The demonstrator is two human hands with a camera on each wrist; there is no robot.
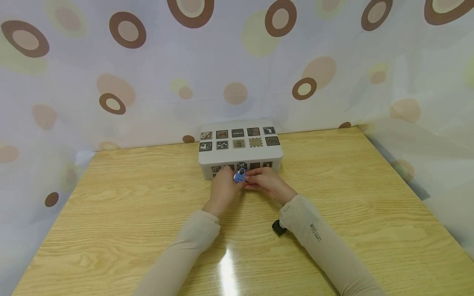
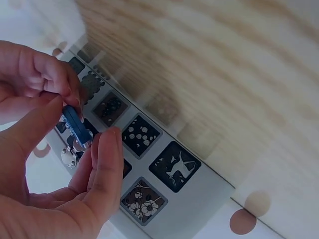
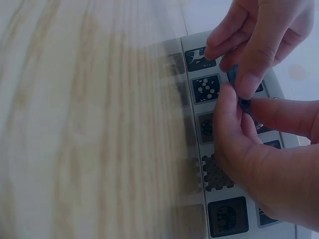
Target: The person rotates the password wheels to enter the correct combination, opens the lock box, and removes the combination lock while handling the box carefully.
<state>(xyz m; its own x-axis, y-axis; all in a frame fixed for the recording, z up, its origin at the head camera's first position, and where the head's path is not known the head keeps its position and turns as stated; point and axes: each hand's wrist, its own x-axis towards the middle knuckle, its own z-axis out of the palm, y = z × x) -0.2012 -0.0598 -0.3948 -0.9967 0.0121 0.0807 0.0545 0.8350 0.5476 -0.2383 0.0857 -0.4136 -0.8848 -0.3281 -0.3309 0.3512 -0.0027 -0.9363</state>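
A small blue combination padlock [image 1: 239, 176] is held between both hands at the front of a white tin box [image 1: 240, 155]. My left hand [image 1: 223, 185] pinches it from the left, its thumb against the padlock [image 2: 75, 124] in the left wrist view. From the right, my right hand [image 1: 267, 182] pinches the other side with thumb and fingertips. The shackle points up, close below the metal clasp [image 1: 241, 165] on the box front. In the right wrist view the fingers hide most of the padlock [image 3: 244, 103].
The box has dark square pictures on its lid and front, and stands at the back of a wooden table [image 1: 129, 213]. Behind it hangs a white cloth [image 1: 207, 61] with brown circles. A small black object [image 1: 279, 227] shows beside the right sleeve.
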